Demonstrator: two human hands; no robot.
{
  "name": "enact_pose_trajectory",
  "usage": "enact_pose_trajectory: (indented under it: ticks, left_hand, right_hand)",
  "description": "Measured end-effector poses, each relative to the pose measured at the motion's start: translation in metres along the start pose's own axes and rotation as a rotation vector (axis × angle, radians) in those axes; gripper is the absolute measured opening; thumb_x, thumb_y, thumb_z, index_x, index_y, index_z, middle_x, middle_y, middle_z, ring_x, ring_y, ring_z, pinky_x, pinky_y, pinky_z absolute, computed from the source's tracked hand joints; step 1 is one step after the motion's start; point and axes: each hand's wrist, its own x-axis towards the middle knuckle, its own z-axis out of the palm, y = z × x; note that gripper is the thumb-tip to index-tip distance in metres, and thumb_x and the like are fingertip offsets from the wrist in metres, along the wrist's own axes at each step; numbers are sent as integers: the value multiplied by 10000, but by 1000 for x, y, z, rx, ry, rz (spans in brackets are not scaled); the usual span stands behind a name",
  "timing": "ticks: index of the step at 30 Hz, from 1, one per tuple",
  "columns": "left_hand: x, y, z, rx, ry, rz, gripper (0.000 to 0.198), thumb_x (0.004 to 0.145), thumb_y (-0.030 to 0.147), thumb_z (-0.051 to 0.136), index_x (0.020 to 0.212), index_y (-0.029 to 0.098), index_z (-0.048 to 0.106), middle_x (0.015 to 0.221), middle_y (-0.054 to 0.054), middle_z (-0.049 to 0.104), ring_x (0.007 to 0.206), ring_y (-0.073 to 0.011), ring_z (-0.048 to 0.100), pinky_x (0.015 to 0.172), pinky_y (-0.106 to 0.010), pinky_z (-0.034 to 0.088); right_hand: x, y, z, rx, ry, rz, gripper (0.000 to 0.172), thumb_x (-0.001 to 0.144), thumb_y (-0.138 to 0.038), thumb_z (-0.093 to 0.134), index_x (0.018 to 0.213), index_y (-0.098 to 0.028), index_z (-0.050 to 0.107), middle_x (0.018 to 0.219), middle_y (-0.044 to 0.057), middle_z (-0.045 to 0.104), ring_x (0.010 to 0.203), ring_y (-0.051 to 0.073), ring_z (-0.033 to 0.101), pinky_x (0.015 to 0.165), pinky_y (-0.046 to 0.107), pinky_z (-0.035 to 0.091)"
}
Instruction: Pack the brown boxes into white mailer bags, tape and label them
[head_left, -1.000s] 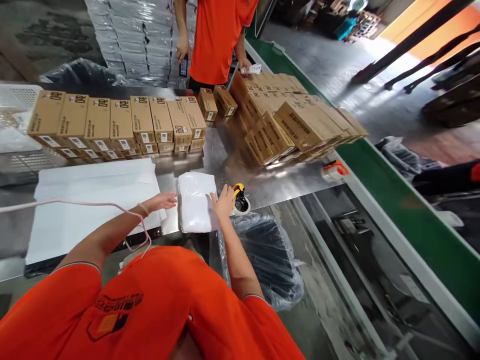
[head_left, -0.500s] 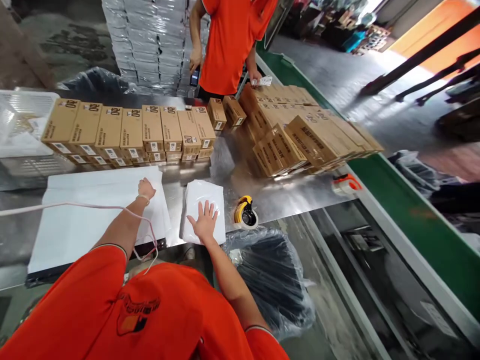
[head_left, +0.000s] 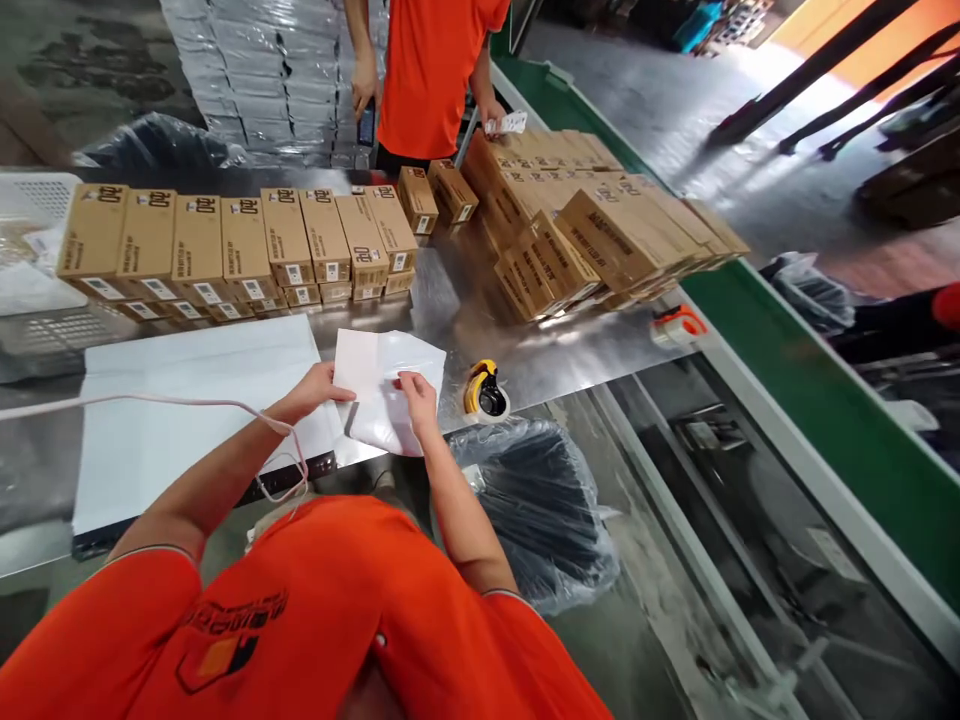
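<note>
Head view: left hand and right hand grip a white plastic bag, long side running 9 to 3 o'clock. Cardboard boxes stand at 11 o'clock.

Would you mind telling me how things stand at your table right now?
Left hand and right hand holding white plastic bag. Yellow tape dispenser beside it, apart.

Our right fingers: steel table gap, then tape dispenser just right | ahead of both hands: steel strip, carton row blocks | our left fingers: white sheet stack left, pink cable at wrist | white plastic bag between hands
</note>
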Motion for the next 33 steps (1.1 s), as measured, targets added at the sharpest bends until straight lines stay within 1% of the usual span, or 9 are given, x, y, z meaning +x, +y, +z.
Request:
enact_pose_trajectory:
  ticks: [4,8,11,13,15,17,21,26,33]
  left_hand:
    - [-20,5,21,43,-10,94,445,568,110,964,982,139,805,1106,-118,835,1168,-379,755,1056,-491,631]
    - [-20,17,29,37,182,170,336,863,173,804,1197,171,771,1328,-165,780,1345,-347,696,1122,-454,593]
    - [-21,25,34,-81,-19,43,374,1050,468,641,1186,136,747,1175,-216,805,1130,-355,781,970,-496,648]
    - [-25,26,39,-143,-204,-20,485,959,588,747,1105,126,761,1085,-215,819,1057,-374,791,923,-505,653]
    - [-31,26,43,-139,-231,3,532,754,527,936,1065,129,768,1091,-203,832,1038,-375,783,916,-490,641]
    - [-36,25,45,-94,-164,54,562,631,439,999,1044,133,773,1106,-193,839,1004,-362,772,901,-476,626]
    - [-45,29,44,28,-150,99,512,615,435,972,995,131,811,1030,-152,839,942,-338,762,859,-446,614]
    - [-51,38,40,162,-196,136,395,656,394,910,947,137,836,954,-103,826,863,-286,725,778,-373,579]
    - [-55,51,37,293,-215,217,351,652,441,876,831,149,801,775,-35,746,723,-205,633,667,-299,494]
  right_hand:
    - [-3,-11,-17,228,-147,-189,285,1014,-441,729,1066,-170,801,958,93,832,864,231,784,824,348,633]
    - [-29,-5,-31,-3,2,-476,205,1017,-373,723,893,-247,827,1020,107,835,1046,268,779,997,425,626]
    - [-52,7,-39,-222,-23,-675,211,1056,-373,697,971,-289,871,1093,118,850,1122,285,784,999,448,623]
    - [-65,13,-40,-291,-128,-738,225,1068,-388,687,1029,-297,889,1132,122,862,1142,295,785,953,437,627]
    - [-75,15,-40,-322,-182,-740,260,1080,-391,657,1104,-297,898,1187,122,868,1153,295,781,947,431,627]
    - [-80,14,-42,-283,-79,-661,314,1093,-386,609,1165,-282,896,1212,126,866,1138,289,776,982,440,625]
    - [-73,4,-52,-41,158,-371,298,1047,-381,626,1069,-235,885,1076,102,869,985,269,766,901,410,626]
    - [-56,-7,-64,132,-50,-290,129,940,-316,807,882,-216,865,885,51,828,849,222,709,782,332,565]
    - [-51,-12,-69,85,-163,-415,186,977,-328,833,836,-207,843,819,51,781,814,209,656,728,318,484]
